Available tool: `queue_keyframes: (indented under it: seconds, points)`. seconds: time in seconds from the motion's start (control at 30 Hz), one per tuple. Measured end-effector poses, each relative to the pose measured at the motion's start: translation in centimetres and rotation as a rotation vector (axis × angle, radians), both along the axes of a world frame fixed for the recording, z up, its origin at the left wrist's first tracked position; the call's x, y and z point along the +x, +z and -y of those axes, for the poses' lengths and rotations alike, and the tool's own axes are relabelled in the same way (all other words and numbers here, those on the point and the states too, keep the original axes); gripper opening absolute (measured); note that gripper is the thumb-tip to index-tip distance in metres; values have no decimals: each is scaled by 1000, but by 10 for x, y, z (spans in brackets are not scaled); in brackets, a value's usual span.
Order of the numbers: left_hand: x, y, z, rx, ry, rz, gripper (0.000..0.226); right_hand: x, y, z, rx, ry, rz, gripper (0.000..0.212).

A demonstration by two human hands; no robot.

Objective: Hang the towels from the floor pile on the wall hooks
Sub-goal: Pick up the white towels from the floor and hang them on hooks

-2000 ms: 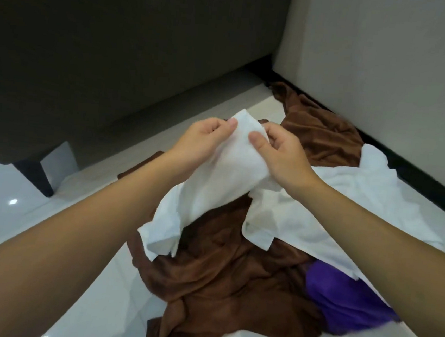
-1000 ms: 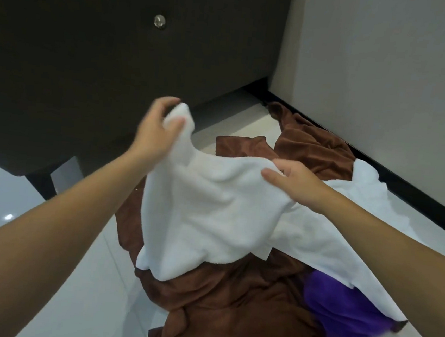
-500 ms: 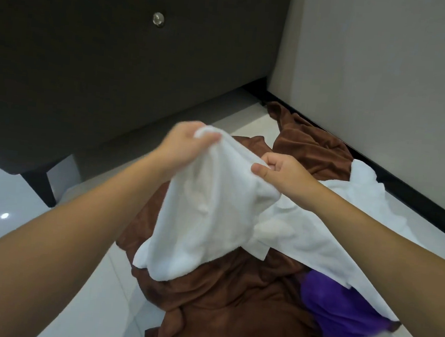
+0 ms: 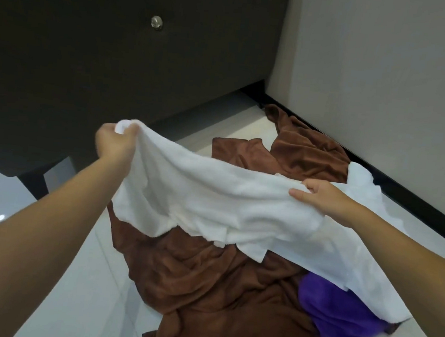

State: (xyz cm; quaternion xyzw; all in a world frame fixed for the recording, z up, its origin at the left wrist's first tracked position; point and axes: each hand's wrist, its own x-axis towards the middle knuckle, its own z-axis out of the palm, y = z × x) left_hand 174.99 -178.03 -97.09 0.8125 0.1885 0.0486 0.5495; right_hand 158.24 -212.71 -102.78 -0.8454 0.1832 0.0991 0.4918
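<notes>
White towel [image 4: 213, 194] stretched between hands: left hand [image 4: 115, 141] clenches corner, right hand [image 4: 322, 197] pinches edge, above brown towel [image 4: 205, 283]

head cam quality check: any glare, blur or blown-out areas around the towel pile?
Head view: small glints on the glossy floor tiles at left; the dark cabinet is underexposed, only its metal knob catching light; the white towel is bright and nearly textureless; the left hand gripping it looks slightly motion-soft; the grey wall has a leaning vertical edge, likely wide-angle distortion.
</notes>
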Motion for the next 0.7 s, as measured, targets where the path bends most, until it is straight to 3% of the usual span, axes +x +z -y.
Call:
queue_keyframes:
  seconds: [0.13,0.27,0.43,0.6,0.7]
  points:
    - [-18,-4,31,47,-234,2,35,16,6,-14,107,-47,44,38]
    - [-42,-2,71,34,-434,32,20,35,19,-45,184,-22,120,19]
    - [-69,-9,94,53,-723,-3,26,48,33,-72,341,-33,247,5]
    - [-75,-11,92,-44,-728,-8,26,44,46,-74,465,54,238,26]
    - [-74,-11,90,-50,-740,-1,23,40,48,-73,325,141,232,34]
